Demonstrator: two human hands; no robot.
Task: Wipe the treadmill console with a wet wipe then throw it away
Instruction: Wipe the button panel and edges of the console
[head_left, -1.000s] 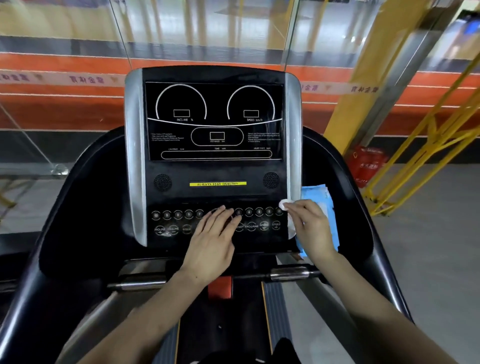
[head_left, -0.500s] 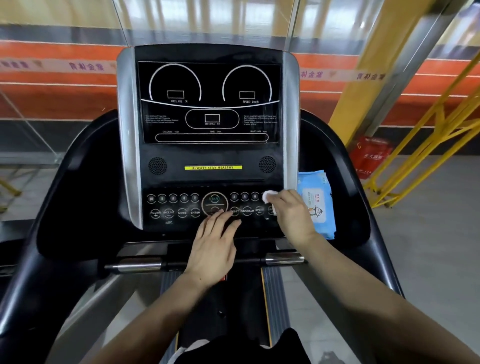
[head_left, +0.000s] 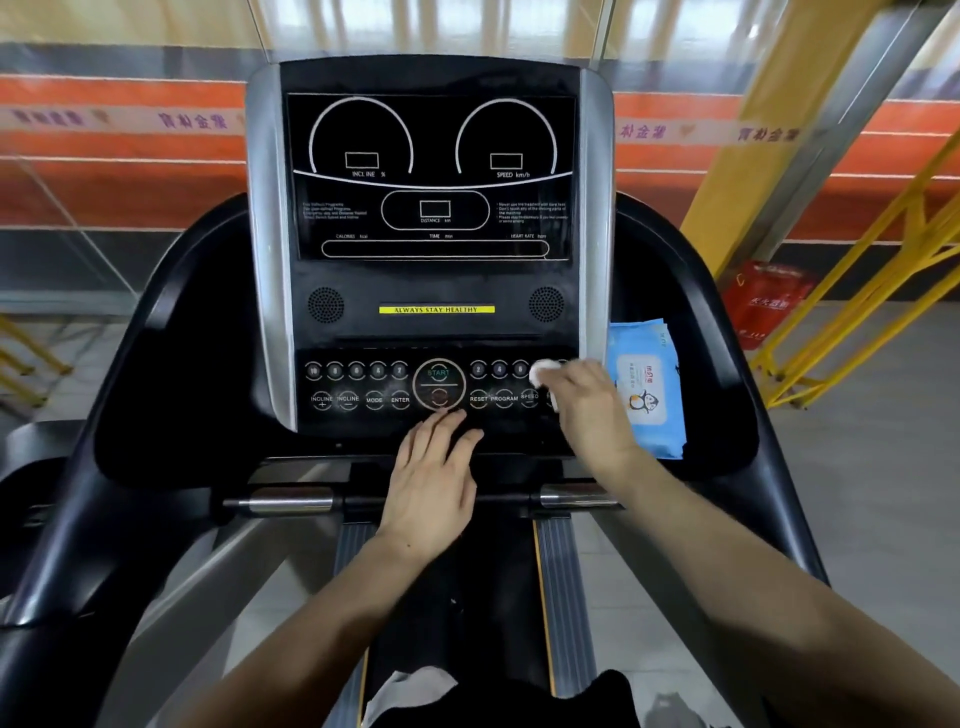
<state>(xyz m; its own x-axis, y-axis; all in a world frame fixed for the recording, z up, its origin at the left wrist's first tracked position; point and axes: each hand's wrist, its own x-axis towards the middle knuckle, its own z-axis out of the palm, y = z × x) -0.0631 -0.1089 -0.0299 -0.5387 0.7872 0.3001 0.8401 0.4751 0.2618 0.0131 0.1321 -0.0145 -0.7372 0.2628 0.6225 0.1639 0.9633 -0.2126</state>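
Wet wipe (head_left: 543, 367) bunched under right hand (head_left: 587, 410), pressed on console (head_left: 436, 322) buttons, right end. Left hand (head_left: 434, 480) flat, fingers spread, empty, below START. Blue wipe pack (head_left: 647, 389) in right-side tray, flap closed.

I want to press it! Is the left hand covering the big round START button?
No, the left hand rests below the round START button, which shows fully.

wipe pack (head_left: 647, 387) right of console (head_left: 436, 249), handlebar (head_left: 426, 501) below console
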